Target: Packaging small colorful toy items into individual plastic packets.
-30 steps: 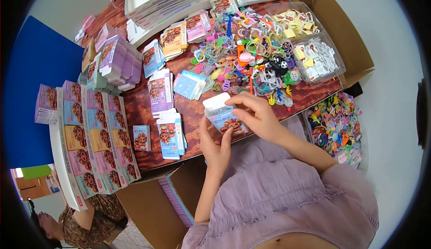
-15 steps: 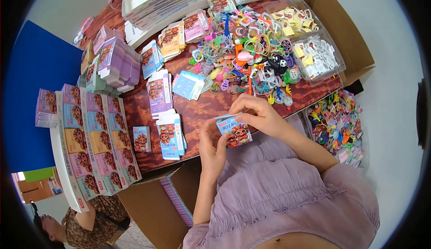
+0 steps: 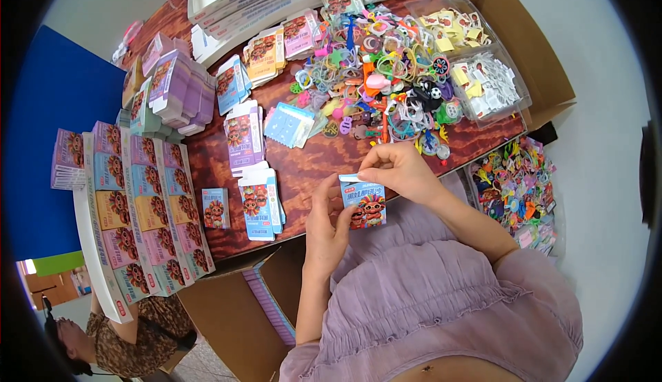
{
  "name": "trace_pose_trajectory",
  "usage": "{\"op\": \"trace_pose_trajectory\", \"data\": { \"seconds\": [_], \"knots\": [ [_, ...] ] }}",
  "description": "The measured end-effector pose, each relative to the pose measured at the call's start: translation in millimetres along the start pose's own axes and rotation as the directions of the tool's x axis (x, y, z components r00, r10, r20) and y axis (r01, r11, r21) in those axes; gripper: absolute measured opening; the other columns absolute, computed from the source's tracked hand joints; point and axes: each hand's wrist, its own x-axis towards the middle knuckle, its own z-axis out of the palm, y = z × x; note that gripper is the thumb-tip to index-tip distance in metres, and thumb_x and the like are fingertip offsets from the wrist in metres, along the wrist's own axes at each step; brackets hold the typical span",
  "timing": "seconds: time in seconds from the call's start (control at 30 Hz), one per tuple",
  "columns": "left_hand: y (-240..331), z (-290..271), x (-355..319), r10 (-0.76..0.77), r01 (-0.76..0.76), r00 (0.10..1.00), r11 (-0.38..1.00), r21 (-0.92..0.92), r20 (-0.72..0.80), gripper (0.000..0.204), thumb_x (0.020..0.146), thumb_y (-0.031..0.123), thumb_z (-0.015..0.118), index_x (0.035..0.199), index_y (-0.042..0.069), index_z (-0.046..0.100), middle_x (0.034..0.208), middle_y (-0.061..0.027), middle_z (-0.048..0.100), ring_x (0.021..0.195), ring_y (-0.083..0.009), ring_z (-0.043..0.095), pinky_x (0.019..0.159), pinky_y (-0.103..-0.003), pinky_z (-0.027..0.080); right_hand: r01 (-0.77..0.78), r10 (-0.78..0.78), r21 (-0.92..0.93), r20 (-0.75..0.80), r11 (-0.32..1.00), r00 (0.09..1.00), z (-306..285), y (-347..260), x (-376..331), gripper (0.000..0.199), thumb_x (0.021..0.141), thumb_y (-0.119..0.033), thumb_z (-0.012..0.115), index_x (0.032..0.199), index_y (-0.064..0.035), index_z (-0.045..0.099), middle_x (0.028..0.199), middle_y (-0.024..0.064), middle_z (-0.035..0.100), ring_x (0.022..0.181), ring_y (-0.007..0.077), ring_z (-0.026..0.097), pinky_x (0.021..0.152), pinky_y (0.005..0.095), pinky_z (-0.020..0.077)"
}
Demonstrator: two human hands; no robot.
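Both hands grasp one small blue box [image 3: 363, 206] just off the near edge of the bench [image 3: 324, 165]: the left hand [image 3: 325, 225] cups its side, and the right hand [image 3: 400, 172] pinches the top flap. A second ago the flap stood open and white; now it is pressed shut, and the box sits lower, over the lilac dress. Beyond the box lies a heap of coloured rings [image 3: 383, 82]; left of it, a stack of flat boxes [image 3: 261, 201].
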Motion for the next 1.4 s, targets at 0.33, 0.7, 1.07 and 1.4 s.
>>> {"op": "trace_pose_trajectory", "data": {
  "seconds": [0.33,0.7,1.07,1.4],
  "knots": [
    [-8.8,-4.6,2.7,-0.053,0.051,0.996,0.998,-0.031,-0.071,0.059,0.088,-0.008,0.062,0.139,0.004,0.037,0.115,-0.0146,0.06,0.092,-0.0184,0.066,0.071,-0.027,0.054,0.05,-0.046,-0.03,0.102,0.998,0.994,0.5,14.4,7.1,0.016,0.094,-0.007,0.062,0.106,0.0028,0.067,0.099,0.0038,0.068,0.092,0.0081,0.063,0.079,0.0245,0.0503],
    [-7.6,-9.1,1.8,-0.041,0.041,0.999,0.999,-0.012,-0.03,0.044,0.083,-0.008,0.066,0.125,0.003,0.058,0.099,-0.0028,0.055,0.079,-0.0089,0.056,0.066,-0.022,0.05,0.102,-0.057,-0.175,0.242,0.979,0.968,1.1,0.3,4.5,0.02,0.085,-0.004,0.066,0.104,-0.0006,0.068,0.1,0.0062,0.067,0.093,0.0145,0.064,0.082,0.0307,0.0505],
    [-6.9,-10.8,2.6,0.041,-0.031,0.996,0.991,0.127,-0.074,0.041,0.085,-0.007,0.064,0.124,0.006,0.059,0.106,-0.0083,0.058,0.081,-0.0142,0.061,0.069,-0.026,0.053,0.295,-0.258,-0.362,0.148,0.884,0.955,5.5,11.0,2.0,0.019,0.084,-0.003,0.07,0.102,0.0019,0.068,0.098,0.0076,0.068,0.093,0.0153,0.064,0.081,0.0291,0.051],
    [-3.0,-10.4,-0.1,-0.042,0.04,0.997,0.999,-0.03,-0.07,0.041,0.085,-0.008,0.064,0.123,0.004,0.06,0.101,-0.0022,0.054,0.079,-0.0075,0.056,0.068,-0.022,0.05,0.013,-0.012,-0.002,0.198,1.0,0.98,1.8,5.4,2.6,0.021,0.083,-0.004,0.072,0.103,0.0004,0.068,0.097,0.0033,0.066,0.086,0.0099,0.062,0.077,0.025,0.0505]
  ]
}}
